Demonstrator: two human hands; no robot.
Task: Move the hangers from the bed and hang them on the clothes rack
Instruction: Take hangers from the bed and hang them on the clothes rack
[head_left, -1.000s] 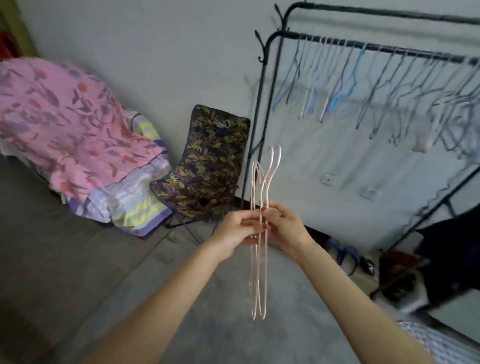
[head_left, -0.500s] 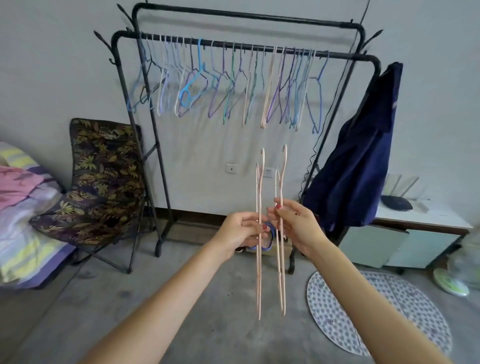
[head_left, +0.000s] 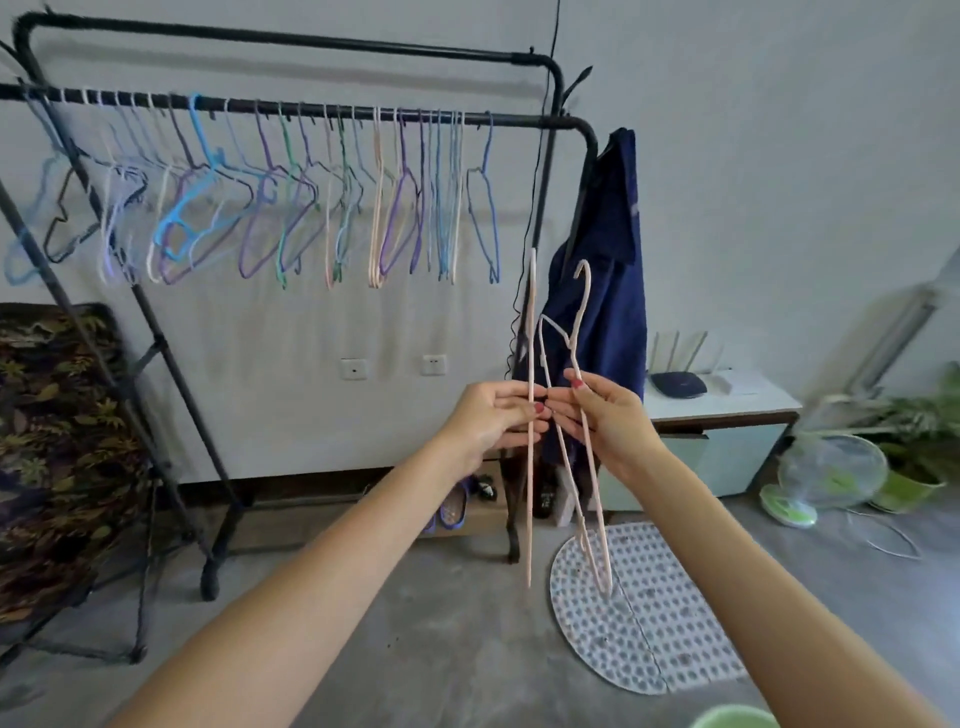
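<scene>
the left hand (head_left: 488, 415) pinches one pink hanger (head_left: 530, 467) and holds it straight up and down, seen edge-on. the right hand (head_left: 613, 421) pinches a second pink hanger (head_left: 589, 478), tilted a little, with its hook at the top. the two hangers are just beside each other in the air, near the right end of the black clothes rack (head_left: 519, 120). many colored hangers (head_left: 291, 208) hang on its bar. a dark blue cloth (head_left: 613, 249) hangs at the rack's right end.

A row of hangers (head_left: 311, 197) hangs on the clothes rack (head_left: 291, 109), which stands against the wall. A folding chair (head_left: 57, 441) sits to its left; a jacket (head_left: 602, 291) hangs at its right end (a cabinet (head_left: 727, 441) farther right).
</scene>
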